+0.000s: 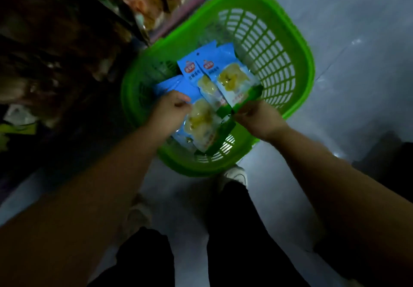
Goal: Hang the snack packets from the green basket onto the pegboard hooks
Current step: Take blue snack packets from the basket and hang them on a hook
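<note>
A green slotted basket (pixel 288 47) stands on the floor in front of me. Inside it lie blue snack packets with yellow contents and green bottom edges. My left hand (pixel 171 111) grips the near-left packet (pixel 202 123) at its upper part. With my right hand (pixel 257 116) I pinch the green bottom edge of the right-hand packet (pixel 233 78). A third packet (pixel 192 72) lies between and behind them. No pegboard hooks are plainly visible.
A dark shelf unit (pixel 67 40) with other snack bags (pixel 143 0) runs along the left. Pale floor (pixel 357 29) lies right of the basket. My legs and white shoes (pixel 238 173) are just below the basket.
</note>
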Motion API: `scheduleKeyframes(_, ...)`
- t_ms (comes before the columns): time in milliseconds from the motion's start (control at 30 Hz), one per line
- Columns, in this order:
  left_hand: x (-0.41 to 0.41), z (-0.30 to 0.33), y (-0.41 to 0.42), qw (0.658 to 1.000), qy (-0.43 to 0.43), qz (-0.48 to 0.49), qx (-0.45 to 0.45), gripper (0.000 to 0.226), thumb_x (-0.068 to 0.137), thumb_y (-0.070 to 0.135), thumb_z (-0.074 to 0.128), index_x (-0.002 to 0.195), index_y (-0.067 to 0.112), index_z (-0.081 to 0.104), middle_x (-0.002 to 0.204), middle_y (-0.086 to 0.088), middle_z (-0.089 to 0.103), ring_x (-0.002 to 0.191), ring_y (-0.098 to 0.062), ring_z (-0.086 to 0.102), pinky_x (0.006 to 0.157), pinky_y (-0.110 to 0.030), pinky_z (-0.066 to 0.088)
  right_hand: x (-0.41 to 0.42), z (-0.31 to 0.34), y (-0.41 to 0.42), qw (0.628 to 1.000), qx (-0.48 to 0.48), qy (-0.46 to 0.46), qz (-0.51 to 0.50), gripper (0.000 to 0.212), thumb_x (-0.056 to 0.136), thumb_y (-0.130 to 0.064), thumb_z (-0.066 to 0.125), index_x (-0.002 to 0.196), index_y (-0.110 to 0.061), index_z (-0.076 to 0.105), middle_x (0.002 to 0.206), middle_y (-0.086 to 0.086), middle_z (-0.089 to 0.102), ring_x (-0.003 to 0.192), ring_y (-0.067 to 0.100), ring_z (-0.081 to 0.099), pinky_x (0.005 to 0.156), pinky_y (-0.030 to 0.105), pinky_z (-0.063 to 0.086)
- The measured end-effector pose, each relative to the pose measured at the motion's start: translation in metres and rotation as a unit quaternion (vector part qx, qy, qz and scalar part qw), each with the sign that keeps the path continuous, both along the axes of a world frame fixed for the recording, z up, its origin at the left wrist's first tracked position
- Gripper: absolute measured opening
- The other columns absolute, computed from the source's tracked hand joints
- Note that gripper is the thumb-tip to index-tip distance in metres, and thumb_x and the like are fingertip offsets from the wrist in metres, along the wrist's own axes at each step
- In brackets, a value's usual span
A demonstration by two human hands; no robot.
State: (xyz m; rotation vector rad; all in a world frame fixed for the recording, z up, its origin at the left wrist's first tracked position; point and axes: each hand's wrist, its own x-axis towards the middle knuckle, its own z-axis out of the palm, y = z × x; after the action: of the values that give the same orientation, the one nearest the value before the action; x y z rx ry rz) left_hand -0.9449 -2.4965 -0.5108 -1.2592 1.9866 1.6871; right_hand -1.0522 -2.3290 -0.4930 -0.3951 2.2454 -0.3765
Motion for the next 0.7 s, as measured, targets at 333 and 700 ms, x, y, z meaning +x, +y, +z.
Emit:
scheduleKeyframes(333, -0.09, -0.126, -0.021, 0.967, -0.011, 0.176, 0.184, 0.014, 0.093, 0.011, 0.056, 0.081, 0.017, 0.052, 0.084, 0.002, 0.053, 0.074, -0.009, 0.049, 0.069, -0.021, 0.042, -0.095, -0.134, -0.053, 0.994, 0.075, 0.069, 0.04, 0.068, 0.087, -0.043, 0.061, 0.142, -0.011, 0.036, 0.143, 0.019, 0.041, 0.132, 0.033, 0.04, 0.106, 0.037, 0.033)
scheduleKeyframes(700, -0.091, -0.118, -0.029, 0.968, 0.006, 0.252, 0.019, 0.007, 0.084, 0.011, 0.059, 0.086, 0.005, 0.063, 0.099, -0.019, 0.067, 0.088, -0.031, 0.064, 0.079, -0.043, 0.052, -0.093, -0.172, -0.055, 0.993, -0.037, 0.036, -0.106, 0.048, 0.078, -0.056, 0.066, 0.105, -0.017, 0.064, 0.114, 0.012, 0.066, 0.107, 0.03, 0.059, 0.091, 0.038, 0.049)
